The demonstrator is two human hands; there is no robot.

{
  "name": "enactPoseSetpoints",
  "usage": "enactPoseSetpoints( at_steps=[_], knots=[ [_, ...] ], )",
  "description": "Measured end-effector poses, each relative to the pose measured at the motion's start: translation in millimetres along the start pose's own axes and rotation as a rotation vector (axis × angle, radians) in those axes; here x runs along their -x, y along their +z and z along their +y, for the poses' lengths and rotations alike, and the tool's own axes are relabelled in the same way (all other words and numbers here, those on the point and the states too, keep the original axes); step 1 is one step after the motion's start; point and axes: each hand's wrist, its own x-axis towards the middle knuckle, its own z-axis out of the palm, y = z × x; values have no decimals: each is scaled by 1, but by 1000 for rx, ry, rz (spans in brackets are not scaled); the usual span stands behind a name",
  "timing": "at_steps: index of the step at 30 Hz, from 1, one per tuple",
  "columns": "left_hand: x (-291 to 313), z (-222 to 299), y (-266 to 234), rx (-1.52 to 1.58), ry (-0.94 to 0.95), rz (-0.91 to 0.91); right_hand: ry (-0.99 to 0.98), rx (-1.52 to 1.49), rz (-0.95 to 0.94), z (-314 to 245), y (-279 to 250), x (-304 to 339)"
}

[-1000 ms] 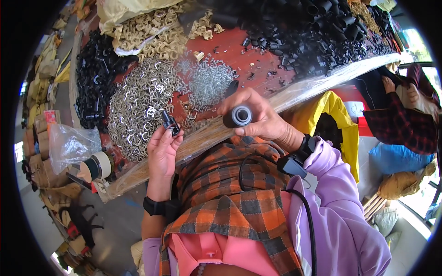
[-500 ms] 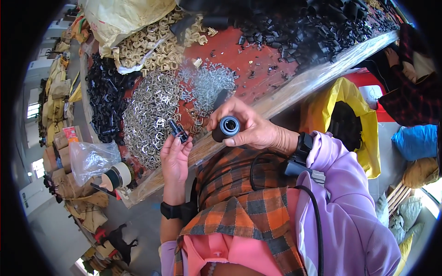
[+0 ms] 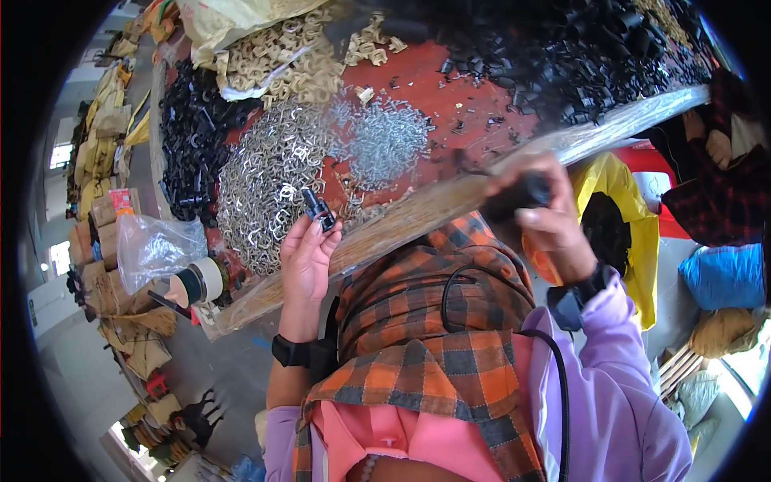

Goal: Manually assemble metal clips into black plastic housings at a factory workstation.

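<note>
My left hand [image 3: 307, 255] pinches a small black plastic fitting [image 3: 320, 210] between thumb and fingertips, upright in front of a heap of shiny metal clips [image 3: 265, 189]. Farther right, my right hand [image 3: 558, 229] is wrapped round a dark cylindrical part [image 3: 526, 195], smeared by motion, so its details are lost. That hand is beyond the table's wooden edge [image 3: 434, 207], beside a yellow sack [image 3: 652, 233] with dark contents. Small silvery screw-like pieces [image 3: 388, 143] lie in a pile on the red tabletop [image 3: 458, 104].
Beige plastic pieces [image 3: 293, 68] spill from a pale bag [image 3: 241, 20]. Black parts are heaped at the table's left [image 3: 193, 136] and back right [image 3: 570, 60]. A clear plastic bag [image 3: 157, 245] and a tape roll [image 3: 197, 283] are at the left corner. Another person's hand [image 3: 717, 149] shows at right.
My right hand has swung right with the dark cylinder, from over the table edge toward the yellow sack. My left hand still holds the black fitting in nearly the same place.
</note>
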Motion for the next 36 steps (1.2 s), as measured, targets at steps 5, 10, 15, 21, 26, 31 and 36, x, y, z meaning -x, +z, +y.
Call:
enactPoseSetpoints(
  at_steps=[5,10,15,21,26,31,36],
  knots=[
    [-2,-3,-4,34,-2,-3,-32,180,302,-41,-64,58],
    [-5,-3,-7,74,3,-70,87,338,366,-77,-127,125],
    [-4,1,-8,94,-14,-80,669,1611,352,-51,-218,213],
    [-1,2,-10,130,-33,-72,437,1522,252,-43,-94,98],
    [6,7,-4,152,-96,-70,70,1284,-272,-8,45,-15],
    [11,19,-6,179,-114,-107,-107,1001,-533,37,114,-61],
    [12,20,-19,209,-106,-79,-87,1189,-717,45,117,-77]
  ],
)
